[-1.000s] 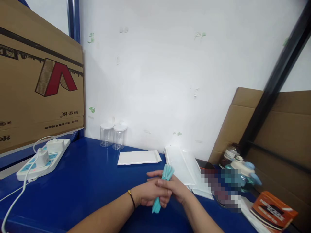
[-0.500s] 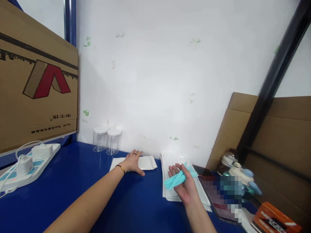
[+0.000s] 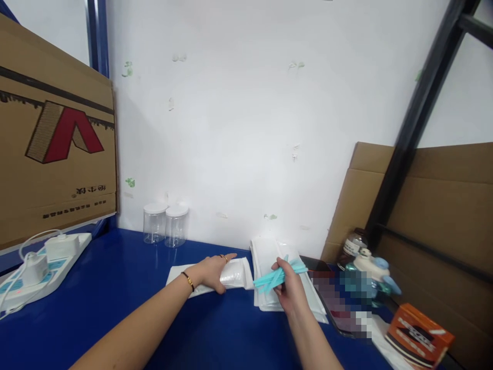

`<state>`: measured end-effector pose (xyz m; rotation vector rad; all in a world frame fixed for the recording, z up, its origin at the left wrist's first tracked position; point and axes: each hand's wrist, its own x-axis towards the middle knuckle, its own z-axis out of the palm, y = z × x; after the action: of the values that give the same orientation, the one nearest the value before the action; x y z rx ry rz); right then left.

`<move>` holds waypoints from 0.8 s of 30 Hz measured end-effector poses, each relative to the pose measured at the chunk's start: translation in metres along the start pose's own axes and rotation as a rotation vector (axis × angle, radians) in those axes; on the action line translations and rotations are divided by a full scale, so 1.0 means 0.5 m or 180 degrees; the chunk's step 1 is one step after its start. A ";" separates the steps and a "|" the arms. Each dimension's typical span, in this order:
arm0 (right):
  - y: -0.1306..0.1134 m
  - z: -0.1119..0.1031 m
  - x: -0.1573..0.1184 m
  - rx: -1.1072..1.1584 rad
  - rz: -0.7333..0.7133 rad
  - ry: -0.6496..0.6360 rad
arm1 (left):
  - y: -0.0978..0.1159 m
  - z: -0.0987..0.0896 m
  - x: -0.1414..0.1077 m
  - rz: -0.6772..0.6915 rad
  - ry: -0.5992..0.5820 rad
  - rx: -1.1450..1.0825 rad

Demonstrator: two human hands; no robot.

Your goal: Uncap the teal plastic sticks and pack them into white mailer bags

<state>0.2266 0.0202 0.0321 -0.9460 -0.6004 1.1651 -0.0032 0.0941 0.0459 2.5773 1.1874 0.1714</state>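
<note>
My left hand (image 3: 211, 271) lies over a white packet (image 3: 234, 276) on the blue table. Its fingers stretch along the far side and the thumb is apart at the near edge. The packet has a clear, wrinkled face, and its middle is under the hand. My right hand (image 3: 288, 285) is closed around a loose bundle of thin turquoise strips (image 3: 271, 279), which stick out on both sides of the fingers. Beneath that hand lies a stack of flat white packets (image 3: 263, 252) against the wall.
Two clear jars with white lids (image 3: 176, 228) stand by the wall. A white power strip (image 3: 67, 275) with plugs lies at left. To the right are a phone (image 3: 339, 308), a brown bottle (image 3: 352, 246), a teal and cream object (image 3: 372, 267) and an orange box (image 3: 419, 334).
My left hand and the packet have shifted right and nearer. My right hand has turned from palm up to fingers curled over the strips. The view has swung slightly right.
</note>
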 end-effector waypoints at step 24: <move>-0.180 0.137 -0.124 -0.1717 -0.1610 -0.0697 | 0.170 0.010 -0.114 0.1352 0.1087 -0.2839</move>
<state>0.1962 -0.0267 0.1483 -1.0355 -1.2926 0.6578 0.0224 -0.0023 0.0690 1.9636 0.4361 1.0073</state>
